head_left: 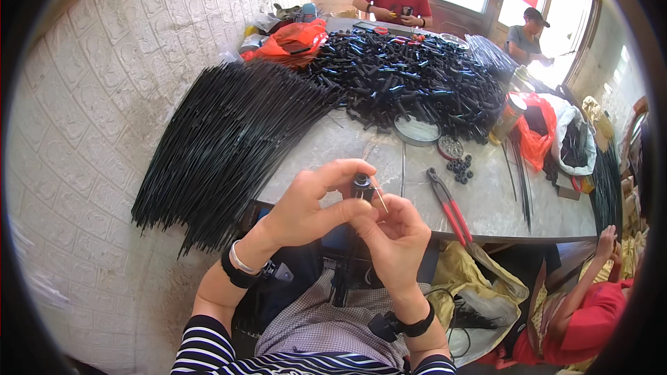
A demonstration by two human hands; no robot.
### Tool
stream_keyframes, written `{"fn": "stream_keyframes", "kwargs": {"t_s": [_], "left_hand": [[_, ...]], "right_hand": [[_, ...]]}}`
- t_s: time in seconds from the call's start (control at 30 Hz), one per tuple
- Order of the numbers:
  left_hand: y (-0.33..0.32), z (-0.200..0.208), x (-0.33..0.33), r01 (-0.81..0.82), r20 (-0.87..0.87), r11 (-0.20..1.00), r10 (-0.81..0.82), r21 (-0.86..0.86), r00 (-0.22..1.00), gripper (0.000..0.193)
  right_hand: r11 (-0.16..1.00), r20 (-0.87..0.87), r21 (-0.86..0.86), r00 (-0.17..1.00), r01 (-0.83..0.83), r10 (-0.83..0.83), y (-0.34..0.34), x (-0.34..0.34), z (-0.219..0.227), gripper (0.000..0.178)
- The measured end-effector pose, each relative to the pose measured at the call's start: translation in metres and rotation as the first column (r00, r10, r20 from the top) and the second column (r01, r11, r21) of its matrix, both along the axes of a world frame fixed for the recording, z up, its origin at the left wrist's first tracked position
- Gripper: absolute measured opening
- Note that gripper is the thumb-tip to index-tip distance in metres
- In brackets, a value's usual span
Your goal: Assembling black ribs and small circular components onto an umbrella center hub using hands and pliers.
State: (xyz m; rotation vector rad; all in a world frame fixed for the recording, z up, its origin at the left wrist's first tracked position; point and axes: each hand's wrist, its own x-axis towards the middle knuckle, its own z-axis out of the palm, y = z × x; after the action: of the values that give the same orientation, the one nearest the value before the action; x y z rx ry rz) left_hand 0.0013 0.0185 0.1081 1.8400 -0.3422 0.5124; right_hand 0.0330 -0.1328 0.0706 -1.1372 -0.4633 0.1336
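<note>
My left hand (309, 205) grips a small black cylindrical part (361, 185) on the top end of a thin black rod (345, 271) that runs down toward my lap. My right hand (397, 232) pinches a thin light-coloured pin (379, 196) right beside that black part. Both hands meet just in front of the grey table edge (486, 236).
A big fan of long black rods (222, 139) lies at the left, a heap of black tubes (410, 80) behind. Red-handled pliers (450, 207), small black rings (460, 168), and round tins (415, 130) are on the table. Orange bags, two people at the far end, a child at the right.
</note>
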Motion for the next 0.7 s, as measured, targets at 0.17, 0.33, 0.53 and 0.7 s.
{"fn": "stream_keyframes", "kwargs": {"t_s": [0.17, 0.33, 0.53, 0.7], "left_hand": [[0.007, 0.000, -0.001, 0.074, -0.037, 0.997, -0.074, 0.004, 0.997, 0.032], [0.002, 0.007, -0.006, 0.008, 0.035, 0.995, -0.012, 0.097, 0.999, 0.024], [0.001, 0.008, -0.009, 0.038, 0.002, 0.998, -0.039, 0.050, 0.999, 0.025], [0.008, -0.018, 0.003, 0.212, -0.033, 0.925, -0.234, -0.316, 0.972, 0.028]], "right_hand": [[0.995, 0.036, -0.076, 0.997, -0.058, 0.061, 0.001, 0.003, 0.000, 0.019], [0.977, -0.011, -0.145, 0.987, -0.157, 0.157, 0.001, 0.012, 0.006, 0.019], [0.966, -0.067, -0.072, 0.968, -0.246, 0.242, 0.005, 0.014, 0.006, 0.019], [0.962, -0.065, -0.090, 0.966, -0.257, 0.252, 0.006, 0.013, 0.004, 0.017]]}}
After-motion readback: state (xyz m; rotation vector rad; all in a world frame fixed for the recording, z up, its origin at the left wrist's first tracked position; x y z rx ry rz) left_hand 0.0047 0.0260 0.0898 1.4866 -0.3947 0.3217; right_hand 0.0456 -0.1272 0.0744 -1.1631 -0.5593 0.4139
